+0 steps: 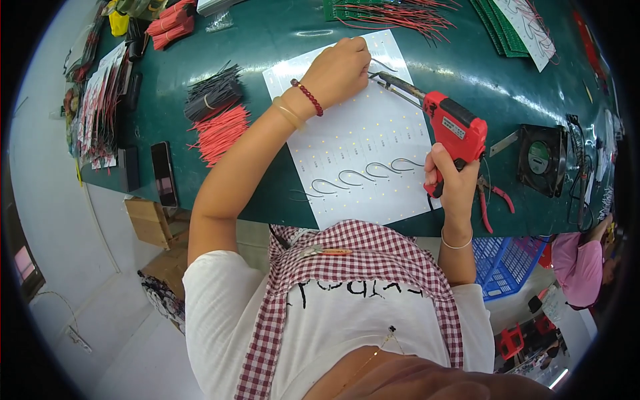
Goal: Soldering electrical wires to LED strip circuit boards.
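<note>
A white sheet-like board point(363, 143) dotted with small yellowish components lies on the table before me. Its nearer rows carry several looped dark wires point(353, 175). At the board's far edge, my left hand point(341, 70) is closed in a pinch on a thin black wire point(383, 65), with the fingertips partly hidden. My right hand point(457, 179) grips the handle of a red and black soldering gun point(457, 127). The gun's tip points left and reaches close to my left fingertips; whether it touches the board I cannot tell.
Black wires point(213, 97) and red wires point(223, 135) lie in bundles left of the board. A phone point(163, 175) rests near the front left edge. Red-handled cutters point(495, 200) and a black fan point(539, 160) sit at the right. Green boards point(499, 30) lie at the back.
</note>
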`<action>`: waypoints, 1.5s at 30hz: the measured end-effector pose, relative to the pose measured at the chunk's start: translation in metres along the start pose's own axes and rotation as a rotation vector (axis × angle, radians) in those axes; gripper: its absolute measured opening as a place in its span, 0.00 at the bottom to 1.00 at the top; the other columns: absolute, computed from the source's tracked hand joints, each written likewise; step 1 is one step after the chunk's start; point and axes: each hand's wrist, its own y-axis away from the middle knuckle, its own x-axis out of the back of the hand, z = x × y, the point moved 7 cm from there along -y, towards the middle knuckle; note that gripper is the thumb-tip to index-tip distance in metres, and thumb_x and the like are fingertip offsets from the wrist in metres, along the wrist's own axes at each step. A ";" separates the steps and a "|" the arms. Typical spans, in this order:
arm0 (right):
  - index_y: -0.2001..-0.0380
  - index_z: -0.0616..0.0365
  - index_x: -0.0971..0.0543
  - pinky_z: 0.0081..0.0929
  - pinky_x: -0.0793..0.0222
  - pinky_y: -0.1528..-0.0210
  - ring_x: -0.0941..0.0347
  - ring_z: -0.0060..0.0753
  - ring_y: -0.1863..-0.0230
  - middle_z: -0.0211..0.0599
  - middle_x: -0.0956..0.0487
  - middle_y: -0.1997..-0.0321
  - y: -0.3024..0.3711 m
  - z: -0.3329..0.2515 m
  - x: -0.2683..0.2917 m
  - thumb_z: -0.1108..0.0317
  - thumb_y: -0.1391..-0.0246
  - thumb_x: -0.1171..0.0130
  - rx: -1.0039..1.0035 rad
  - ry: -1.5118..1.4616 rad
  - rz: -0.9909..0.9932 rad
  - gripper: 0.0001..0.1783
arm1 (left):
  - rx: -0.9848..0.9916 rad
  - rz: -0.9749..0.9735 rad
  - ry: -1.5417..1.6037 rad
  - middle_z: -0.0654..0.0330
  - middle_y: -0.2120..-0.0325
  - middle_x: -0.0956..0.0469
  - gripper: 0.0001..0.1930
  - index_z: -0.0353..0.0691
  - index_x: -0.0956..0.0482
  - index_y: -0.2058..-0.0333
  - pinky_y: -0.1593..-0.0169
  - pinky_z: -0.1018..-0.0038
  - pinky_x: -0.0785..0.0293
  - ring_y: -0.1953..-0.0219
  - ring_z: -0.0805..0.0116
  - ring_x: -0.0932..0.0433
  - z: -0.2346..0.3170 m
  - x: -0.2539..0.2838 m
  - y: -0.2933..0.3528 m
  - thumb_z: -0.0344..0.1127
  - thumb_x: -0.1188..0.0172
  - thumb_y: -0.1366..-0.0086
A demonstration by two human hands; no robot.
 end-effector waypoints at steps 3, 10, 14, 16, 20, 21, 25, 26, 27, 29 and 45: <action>0.65 0.66 0.25 0.16 0.39 0.84 0.34 0.17 0.87 0.31 0.27 0.83 0.005 -0.009 0.001 0.70 0.46 0.42 0.002 -0.058 0.068 0.09 | 0.003 -0.022 -0.013 0.55 0.70 0.28 0.03 0.34 0.25 0.77 0.61 0.65 0.27 0.64 0.56 0.28 0.000 -0.003 -0.003 0.26 0.46 0.50; 0.60 0.68 0.26 0.16 0.39 0.84 0.34 0.18 0.87 0.32 0.27 0.83 0.005 -0.012 0.006 0.70 0.45 0.43 0.039 -0.094 0.068 0.13 | 0.032 -0.088 -0.037 0.54 0.69 0.28 0.04 0.33 0.24 0.76 0.60 0.65 0.27 0.63 0.56 0.27 0.000 -0.004 -0.004 0.27 0.45 0.49; 0.60 0.68 0.27 0.17 0.39 0.84 0.36 0.18 0.87 0.33 0.28 0.83 0.006 -0.012 0.004 0.70 0.46 0.44 0.030 -0.095 0.049 0.13 | 0.055 -0.056 -0.040 0.54 0.69 0.28 0.05 0.34 0.25 0.76 0.59 0.64 0.28 0.62 0.55 0.28 -0.004 -0.003 0.002 0.29 0.43 0.49; 0.60 0.67 0.27 0.16 0.40 0.84 0.35 0.18 0.87 0.32 0.27 0.83 0.006 -0.013 0.006 0.70 0.46 0.43 0.040 -0.132 0.043 0.12 | 0.087 -0.028 -0.032 0.55 0.68 0.29 0.05 0.35 0.27 0.75 0.59 0.64 0.29 0.62 0.55 0.28 -0.004 0.014 0.015 0.30 0.43 0.48; 0.61 0.67 0.27 0.17 0.39 0.84 0.35 0.19 0.87 0.32 0.28 0.83 0.007 -0.013 0.012 0.71 0.45 0.45 0.020 -0.154 0.071 0.12 | 0.221 -0.177 -0.265 0.56 0.66 0.30 0.05 0.38 0.28 0.74 0.59 0.64 0.33 0.61 0.56 0.29 -0.013 0.046 0.065 0.31 0.41 0.47; 0.61 0.68 0.27 0.17 0.39 0.84 0.36 0.19 0.87 0.33 0.28 0.84 0.007 -0.014 0.011 0.71 0.45 0.45 0.016 -0.166 0.067 0.11 | 0.229 -0.177 -0.268 0.56 0.66 0.30 0.05 0.38 0.28 0.74 0.59 0.64 0.33 0.61 0.56 0.29 -0.015 0.048 0.071 0.31 0.41 0.47; 0.61 0.69 0.27 0.17 0.39 0.84 0.37 0.18 0.87 0.33 0.29 0.84 0.008 -0.020 0.010 0.70 0.46 0.45 0.034 -0.167 0.059 0.13 | 0.235 -0.144 -0.436 0.57 0.72 0.29 0.05 0.39 0.28 0.74 0.61 0.64 0.35 0.66 0.59 0.28 -0.013 0.056 0.084 0.30 0.42 0.47; 0.61 0.69 0.27 0.17 0.39 0.84 0.37 0.18 0.87 0.33 0.29 0.84 0.009 -0.022 0.010 0.70 0.46 0.45 0.035 -0.166 0.058 0.13 | 0.269 -0.118 -0.498 0.58 0.74 0.28 0.04 0.39 0.28 0.74 0.62 0.63 0.35 0.68 0.60 0.27 -0.012 0.062 0.085 0.30 0.42 0.47; 0.61 0.69 0.28 0.17 0.40 0.84 0.37 0.18 0.88 0.34 0.29 0.84 0.010 -0.024 0.010 0.70 0.46 0.45 0.048 -0.179 0.063 0.13 | 0.265 -0.117 -0.494 0.58 0.74 0.28 0.04 0.39 0.28 0.74 0.62 0.63 0.35 0.68 0.60 0.27 -0.006 0.066 0.082 0.30 0.42 0.47; 0.61 0.69 0.28 0.17 0.40 0.84 0.37 0.18 0.88 0.34 0.29 0.84 0.013 -0.025 0.013 0.70 0.46 0.44 0.061 -0.193 0.072 0.13 | 0.250 0.067 -0.443 0.58 0.77 0.27 0.04 0.38 0.27 0.74 0.64 0.67 0.33 0.72 0.61 0.27 0.012 0.091 0.072 0.29 0.41 0.46; 0.61 0.69 0.27 0.16 0.40 0.85 0.36 0.19 0.88 0.33 0.29 0.84 0.016 -0.017 0.001 0.71 0.46 0.45 0.024 -0.200 0.034 0.12 | 0.138 0.092 0.116 0.55 0.73 0.23 0.03 0.36 0.23 0.71 0.62 0.67 0.27 0.68 0.55 0.25 -0.007 0.030 0.051 0.28 0.42 0.45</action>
